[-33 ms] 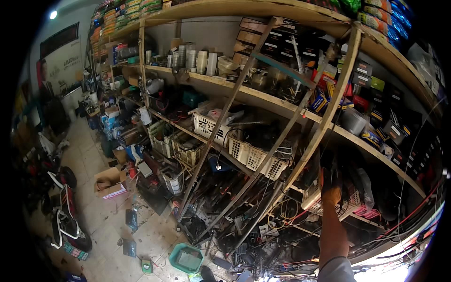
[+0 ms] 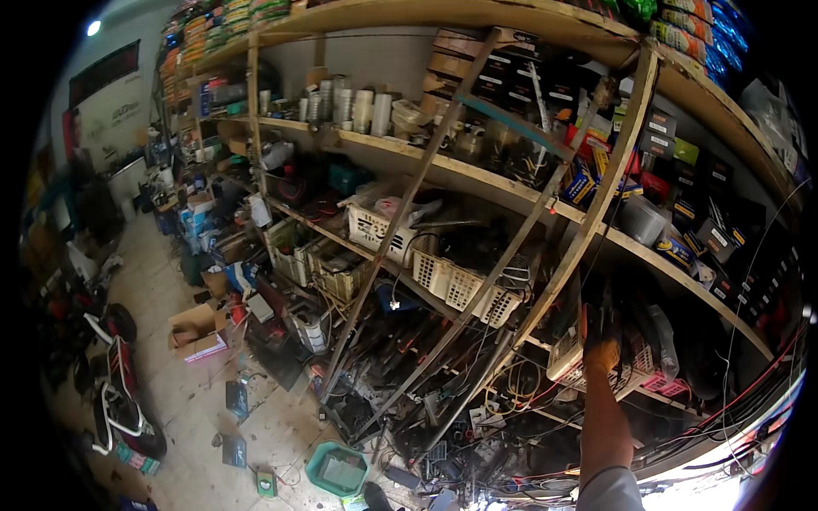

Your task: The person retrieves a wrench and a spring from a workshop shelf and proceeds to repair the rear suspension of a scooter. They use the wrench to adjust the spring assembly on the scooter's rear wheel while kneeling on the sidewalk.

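My right arm reaches up from the lower edge to a lower shelf. At its end, my right hand [image 2: 602,354] is at a pale plastic crate [image 2: 566,361] full of dark items that I cannot make out. Shadow hides the fingers, so their grip does not show. Beside the hand, a clear plastic bag [image 2: 662,341] lies over the crate's right side, with a pink basket [image 2: 666,386] just below. My left hand is outside the picture.
Slanting wooden posts [image 2: 584,243] cross in front of the shelves. White perforated crates [image 2: 460,283] stand left of my arm. Metal parts and cables [image 2: 520,383] pile up below. On the floor are a green basin [image 2: 338,467], a cardboard box [image 2: 199,332] and a red motorbike [image 2: 124,383].
The left part of the scene has shifted very slightly to the left. My right hand stays at the same spot by the crate.
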Demonstrator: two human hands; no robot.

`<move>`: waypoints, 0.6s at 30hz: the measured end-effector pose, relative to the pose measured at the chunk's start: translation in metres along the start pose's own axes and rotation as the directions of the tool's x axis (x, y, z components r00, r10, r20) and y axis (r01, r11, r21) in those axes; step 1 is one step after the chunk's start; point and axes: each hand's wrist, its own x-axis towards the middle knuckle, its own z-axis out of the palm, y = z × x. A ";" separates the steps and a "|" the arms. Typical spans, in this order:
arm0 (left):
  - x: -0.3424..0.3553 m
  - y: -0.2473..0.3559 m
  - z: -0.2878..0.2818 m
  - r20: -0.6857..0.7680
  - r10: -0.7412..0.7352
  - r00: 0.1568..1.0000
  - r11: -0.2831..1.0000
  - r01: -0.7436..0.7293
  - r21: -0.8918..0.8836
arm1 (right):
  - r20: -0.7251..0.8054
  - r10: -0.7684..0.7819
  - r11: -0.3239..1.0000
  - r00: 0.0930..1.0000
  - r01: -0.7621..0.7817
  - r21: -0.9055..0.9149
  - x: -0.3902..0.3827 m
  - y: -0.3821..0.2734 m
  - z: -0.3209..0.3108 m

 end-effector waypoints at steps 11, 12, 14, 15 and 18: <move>0.131 0.091 0.114 0.435 0.103 0.895 0.125 -0.445 0.887 | -0.320 -0.093 0.994 0.943 0.068 -0.089 0.002 0.032 0.023; 0.135 0.091 0.120 0.794 0.005 0.608 -0.475 -0.697 0.537 | -0.329 -0.067 0.998 0.942 0.066 -0.013 0.003 0.033 0.024; 0.124 0.094 0.137 0.557 0.015 0.830 0.127 -0.555 0.822 | -0.148 0.131 0.988 0.980 -0.118 0.097 0.004 0.024 0.006; 0.122 0.097 0.144 0.537 -0.045 0.842 0.346 -0.491 0.799 | -0.166 0.107 0.992 0.980 -0.093 0.091 0.002 0.029 0.006; 0.114 0.091 0.154 0.283 -0.080 0.956 0.440 -0.221 0.871 | -0.204 0.066 0.997 0.977 -0.054 0.063 0.003 0.043 0.006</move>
